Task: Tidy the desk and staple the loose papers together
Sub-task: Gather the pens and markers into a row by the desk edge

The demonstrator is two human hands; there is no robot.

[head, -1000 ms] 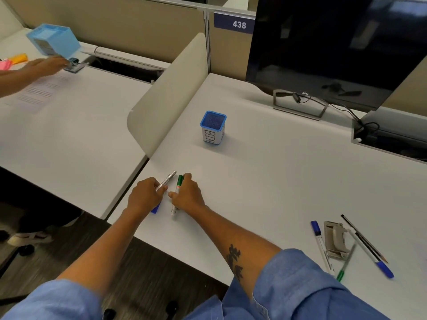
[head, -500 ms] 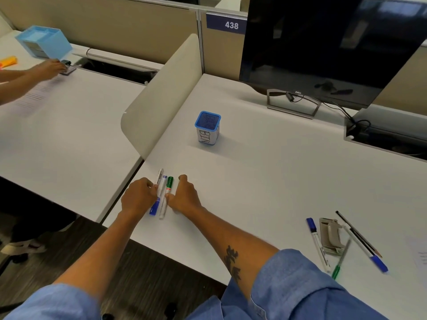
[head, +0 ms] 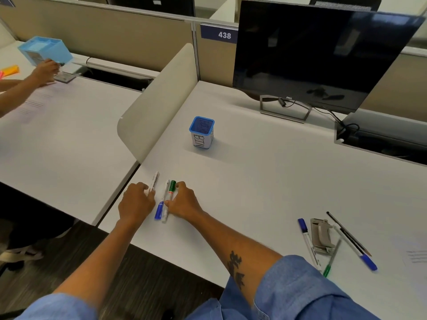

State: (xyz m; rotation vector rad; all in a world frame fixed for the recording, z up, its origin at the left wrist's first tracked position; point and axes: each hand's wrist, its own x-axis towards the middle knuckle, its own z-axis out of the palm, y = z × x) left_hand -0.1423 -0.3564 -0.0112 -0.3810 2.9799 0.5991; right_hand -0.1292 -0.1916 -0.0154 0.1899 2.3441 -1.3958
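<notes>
My left hand (head: 136,202) rests near the desk's front left edge, its curled fingers on a white marker (head: 154,181) that points away from me. Just to the right, my right hand (head: 183,200) closes its forefinger and thumb against a green-capped marker (head: 171,190) and a blue-capped pen (head: 161,203), which lie side by side on the desk. A blue mesh pen cup labelled BIN (head: 202,133) stands upright further back. At the front right lie a grey stapler (head: 321,234) and a sheet of paper (head: 416,257) at the frame's edge.
Around the stapler lie a blue-capped pen (head: 307,239), a green pen (head: 331,259) and a black pencil beside a blue pen (head: 357,242). A monitor (head: 318,54) stands at the back. A beige divider (head: 157,105) borders the left side. Beyond it another person's hand (head: 45,71) holds a blue box (head: 46,50).
The white marker under my left hand has drawn apart to the left from the green marker and blue pen, which stay against my right hand. The neighbour has lifted the blue box.
</notes>
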